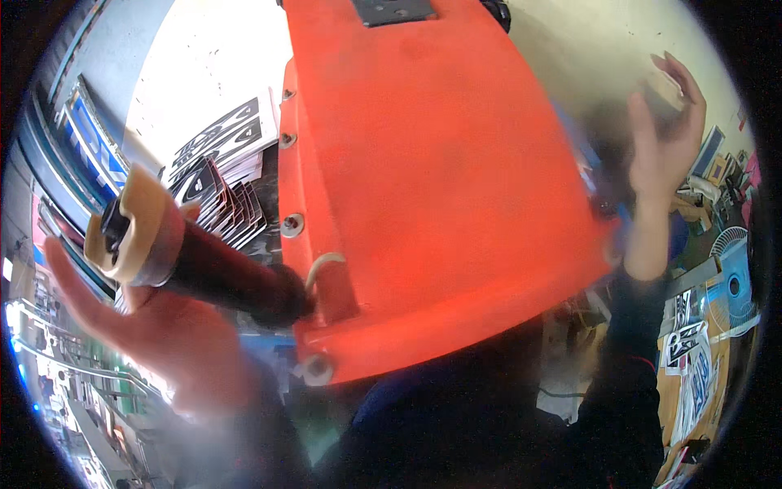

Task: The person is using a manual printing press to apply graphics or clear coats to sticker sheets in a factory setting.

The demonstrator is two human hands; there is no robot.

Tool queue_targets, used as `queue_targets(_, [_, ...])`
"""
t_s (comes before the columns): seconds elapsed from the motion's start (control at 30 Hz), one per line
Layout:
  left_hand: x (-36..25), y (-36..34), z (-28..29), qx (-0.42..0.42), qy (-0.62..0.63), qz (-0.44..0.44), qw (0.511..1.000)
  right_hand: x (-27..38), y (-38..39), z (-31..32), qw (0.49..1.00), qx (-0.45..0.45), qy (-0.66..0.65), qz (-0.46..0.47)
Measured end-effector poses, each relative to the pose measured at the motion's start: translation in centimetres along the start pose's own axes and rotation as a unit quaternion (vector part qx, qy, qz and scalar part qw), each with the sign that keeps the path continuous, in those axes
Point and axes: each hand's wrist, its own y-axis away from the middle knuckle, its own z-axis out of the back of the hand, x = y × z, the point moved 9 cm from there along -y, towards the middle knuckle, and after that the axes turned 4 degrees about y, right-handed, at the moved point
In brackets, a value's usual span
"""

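A large orange-red panel (440, 171) fills the middle, with bolts and washers along its left edge. From its lower left corner a black cylinder (232, 273) with a notched beige end (151, 232) sticks out toward me. My left hand (163, 342) cups that cylinder from below, near the beige end. Its thumb stands apart to the left, and a fingertip shows behind the cylinder. At the upper right, my right hand (664, 147) curls its fingers around a similar beige end (664, 91). A dark, blurred part behind it is hard to make out.
Printed sheets and cards (220, 191) lie stacked left of the panel. A black plate (393, 10) is on the panel's far end. To the right are a blue fan (733, 284) and a wooden table with printed sheets (692, 367). Framed panels (90, 138) stand far left.
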Motion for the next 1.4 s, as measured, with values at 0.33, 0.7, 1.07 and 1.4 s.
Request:
queue_targets(0.33, [9.6,8.6,-4.5,0.407,-0.117,0.223,0.878,-8.7,-1.3,2.1,0.992,-0.003,0.119,-0.041])
queue_targets(0.7, [9.6,10.4,-5.7,0.512,-0.253,0.179,0.801,-0.2,1.0,-0.8,0.917,0.170,-0.311,-0.181])
queue_targets(1.07, [9.3,10.2,-6.1,0.501,-0.235,0.170,0.815,-10.8,2.2,-1.4,0.843,0.084,-0.335,-0.413])
queue_targets(1.4, [9.7,10.4,-6.1,0.505,-0.234,0.177,0.812,-23.5,2.3,-0.3,0.845,0.022,-0.266,-0.464])
